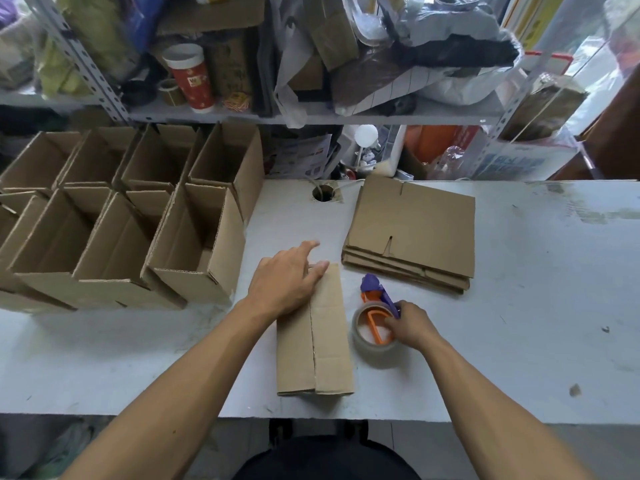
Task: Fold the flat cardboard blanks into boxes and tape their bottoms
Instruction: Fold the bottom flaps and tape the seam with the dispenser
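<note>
A folded cardboard box (pixel 325 341) stands upside down on the white table (pixel 519 323), its two bottom flaps meeting in a seam along the middle. My left hand (pixel 287 282) presses flat on the far left of those flaps, fingers straight. Just right of the box lies a tape dispenser (pixel 375 323) with a clear tape roll and a purple and orange handle. My right hand (pixel 410 323) grips that handle. A stack of flat cardboard blanks (pixel 415 230) lies on the table beyond the dispenser.
Several open finished boxes (pixel 121 220) stand in rows on the left of the table. A cable hole (pixel 322 192) is at the table's back edge. Cluttered metal shelves (pixel 242 112) rise behind the table.
</note>
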